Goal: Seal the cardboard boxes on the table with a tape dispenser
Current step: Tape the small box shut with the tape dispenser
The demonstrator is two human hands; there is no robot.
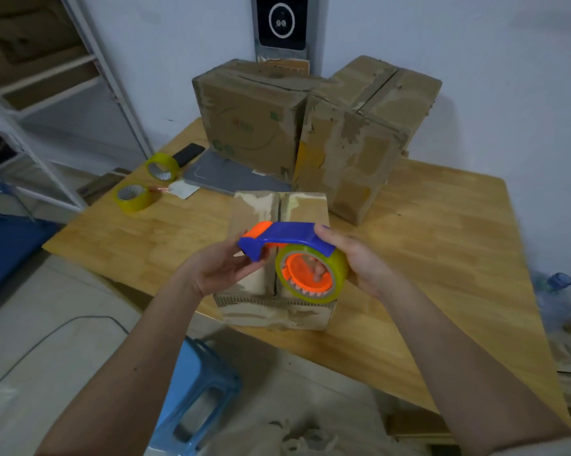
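A blue and orange tape dispenser (pixel 287 240) with a yellowish tape roll (pixel 311 277) hangs above a small cardboard box (pixel 254 207) at the table's near edge. The box's two top flaps meet at a centre seam. My right hand (pixel 360 261) grips the dispenser around the roll end. My left hand (pixel 221 269) pinches the dispenser's front end near the cutter. Two larger worn cardboard boxes, one at the back left (pixel 244 126) and one at the back right (pixel 369 133), stand behind it on the wooden table (pixel 442 245).
Two loose yellow tape rolls (pixel 162 166) (pixel 133 196) lie at the table's left side, near a black phone (pixel 188 153) and a grey laptop-like slab (pixel 225 174). A blue stool (pixel 195 390) stands below the near edge. White shelving (pixel 47 110) is at left.
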